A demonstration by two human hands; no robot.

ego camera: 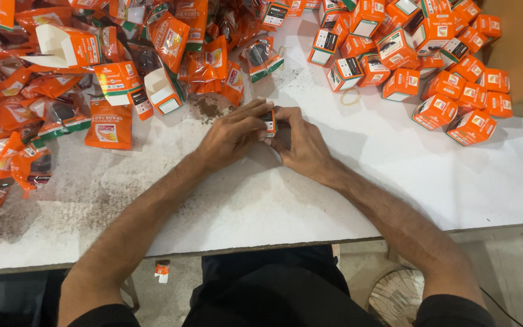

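Both of my hands meet at the middle of the white table (394,157) around one small orange box (269,122). My left hand (231,133) wraps it from the left with fingers over its top. My right hand (301,142) presses against it from the right with fingers curled. Only a narrow strip of the box shows between my fingers.
A heap of closed small orange boxes (419,54) lies at the back right. Orange plastic pouches (25,121) and open boxes (62,45) pile up at the left and back. A rubber band (350,97) lies near the boxes. One small box (162,270) lies on the floor.
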